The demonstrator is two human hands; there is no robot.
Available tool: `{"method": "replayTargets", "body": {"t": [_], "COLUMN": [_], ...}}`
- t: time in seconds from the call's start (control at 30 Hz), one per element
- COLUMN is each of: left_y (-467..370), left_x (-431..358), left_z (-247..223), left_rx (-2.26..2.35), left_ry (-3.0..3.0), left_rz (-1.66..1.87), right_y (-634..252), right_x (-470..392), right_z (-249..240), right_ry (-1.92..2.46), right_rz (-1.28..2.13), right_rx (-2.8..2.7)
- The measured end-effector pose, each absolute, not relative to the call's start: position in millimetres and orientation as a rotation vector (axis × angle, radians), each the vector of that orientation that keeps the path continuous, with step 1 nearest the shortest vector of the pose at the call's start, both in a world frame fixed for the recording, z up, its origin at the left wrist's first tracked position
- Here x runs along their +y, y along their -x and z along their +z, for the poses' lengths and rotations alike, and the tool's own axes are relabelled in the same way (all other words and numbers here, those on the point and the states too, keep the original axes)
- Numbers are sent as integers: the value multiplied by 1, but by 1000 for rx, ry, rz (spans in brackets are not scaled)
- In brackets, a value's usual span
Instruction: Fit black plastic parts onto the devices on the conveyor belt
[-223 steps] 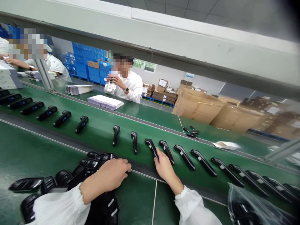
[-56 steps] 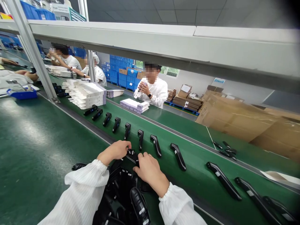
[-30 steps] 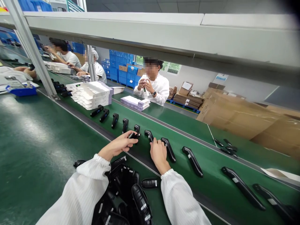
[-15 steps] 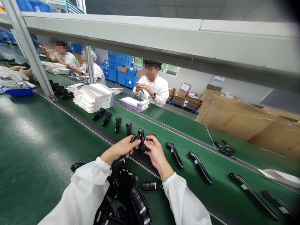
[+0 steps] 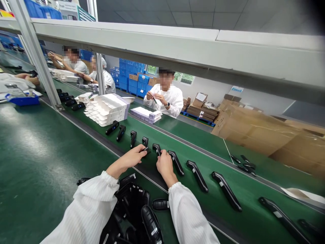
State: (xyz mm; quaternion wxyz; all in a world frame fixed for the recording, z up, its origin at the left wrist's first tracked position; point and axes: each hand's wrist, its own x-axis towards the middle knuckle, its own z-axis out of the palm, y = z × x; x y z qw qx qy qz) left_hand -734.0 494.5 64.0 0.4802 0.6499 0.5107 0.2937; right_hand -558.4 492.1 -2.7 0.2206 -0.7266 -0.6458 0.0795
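Observation:
My left hand (image 5: pixel 130 158) is closed on a small slim black part (image 5: pixel 144 149), held above the near edge of the green conveyor belt (image 5: pixel 177 140). To its right, my right hand (image 5: pixel 165 166) is closed at the lower part of a black angled handheld device (image 5: pixel 156 148) on the belt. The back of that hand hides most of its fingertips and the device's lower end. Similar devices lie in a row along the belt, one (image 5: pixel 145 141) just beyond my left hand and another (image 5: pixel 176 162) right of my right hand.
Black ribbed shells (image 5: pixel 152 223) with white labels are heaped below my forearms. Flat white cartons (image 5: pixel 108 110) are stacked on the belt. A shelf beam (image 5: pixel 152 40) crosses overhead, with a metal post (image 5: pixel 38 57) at left. A co-worker (image 5: pixel 166 98) in white sits across the belt.
My right hand has turned palm-down and reached to a device on the belt; the dark piece it held up is no longer visible. The devices sit farther right in view. My left hand barely moved.

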Motion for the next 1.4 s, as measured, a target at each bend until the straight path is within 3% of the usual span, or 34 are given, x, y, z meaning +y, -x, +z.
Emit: {"method": "replayTargets", "body": {"t": [0.13,0.3,0.43,0.7,0.9,1.17,1.23,1.4], "left_y": [742,743,749,787,775,784,784,784], "left_x": [496,494,485,455,465,485,481,472], "left_z": [65,58,53,34,33,53,59,71], "left_rx": [1226,1137,1170,1428,1319,1022,909,812], "left_ry": [-1665,-1610,-1650,-2226,-2166,-1843,-1697,-1511], "left_rz": [747,711,700,216,350,550,596,638], "right_y": [550,560,569,561,568,563,565,573], "right_x": [494,485,484,498,506,506,498,479], "right_z": [8,33,35,6,4,8,22,57], "right_ry": [1823,1163,1045,1661,1986,1876,1629,1002], "right_rz": [236,1074,1310,638,335,107,290,1214], "right_rx": [-1707,-1482,-1289,-1745,-1836,-1799,-1808,-1922]}}
